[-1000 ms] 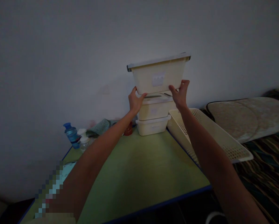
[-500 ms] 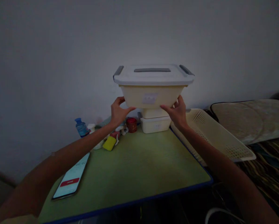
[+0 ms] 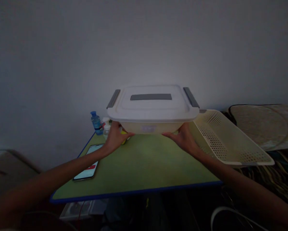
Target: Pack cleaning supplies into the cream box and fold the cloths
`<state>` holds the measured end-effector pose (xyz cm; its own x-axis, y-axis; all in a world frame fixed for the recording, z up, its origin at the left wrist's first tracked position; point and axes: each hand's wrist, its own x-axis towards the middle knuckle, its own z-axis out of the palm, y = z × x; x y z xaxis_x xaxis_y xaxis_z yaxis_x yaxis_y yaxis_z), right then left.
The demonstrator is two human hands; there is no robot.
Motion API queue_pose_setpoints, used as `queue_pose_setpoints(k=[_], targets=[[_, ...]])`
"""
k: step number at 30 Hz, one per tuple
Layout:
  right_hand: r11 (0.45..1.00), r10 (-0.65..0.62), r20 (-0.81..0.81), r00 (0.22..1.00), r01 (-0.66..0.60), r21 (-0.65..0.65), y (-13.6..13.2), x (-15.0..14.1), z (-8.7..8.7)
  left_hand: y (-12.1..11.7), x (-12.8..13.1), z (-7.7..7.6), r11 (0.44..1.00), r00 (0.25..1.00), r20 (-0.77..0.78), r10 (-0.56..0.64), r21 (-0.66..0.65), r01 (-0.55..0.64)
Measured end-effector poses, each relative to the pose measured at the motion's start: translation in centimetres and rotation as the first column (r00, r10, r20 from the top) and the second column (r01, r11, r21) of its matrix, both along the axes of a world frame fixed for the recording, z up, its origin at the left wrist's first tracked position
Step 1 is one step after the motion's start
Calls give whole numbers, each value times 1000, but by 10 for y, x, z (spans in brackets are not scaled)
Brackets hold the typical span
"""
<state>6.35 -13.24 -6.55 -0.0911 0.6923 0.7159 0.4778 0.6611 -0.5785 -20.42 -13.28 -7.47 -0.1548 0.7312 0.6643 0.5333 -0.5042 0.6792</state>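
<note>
I hold a cream plastic storage box (image 3: 151, 127) with a white lid and grey clips just above the green table (image 3: 144, 170). My left hand (image 3: 116, 136) grips its lower left side and my right hand (image 3: 182, 138) grips its lower right side, fingers curled under the base. The box hides what stands behind it at the back of the table.
A phone (image 3: 89, 166) with a lit screen lies at the table's left edge. A blue-capped bottle (image 3: 95, 122) and small white bottles stand at the back left. A cream perforated tray (image 3: 227, 141) leans off the table's right side, over bedding.
Both hands have brought the box down and toward me, from above the stacked boxes to just above the table. The view has dropped, so I now see the lid from above.
</note>
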Motion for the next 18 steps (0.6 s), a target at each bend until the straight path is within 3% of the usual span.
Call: queue_pose_setpoints(k=[3,9,18], targets=[[998,45,57,997,-43,-35,-2,-4,-13,-7,-4,-20,997,997,-49,53,-58,-56],[994,92,79,993,-87,-66,4,-5,-50,-20,-8,-54,991,997,-82,-10,-132,0],[973,143,60,988,-129,-191,9,-6,-105,-6,-11,-112,942,982,132,-132,-290,166]])
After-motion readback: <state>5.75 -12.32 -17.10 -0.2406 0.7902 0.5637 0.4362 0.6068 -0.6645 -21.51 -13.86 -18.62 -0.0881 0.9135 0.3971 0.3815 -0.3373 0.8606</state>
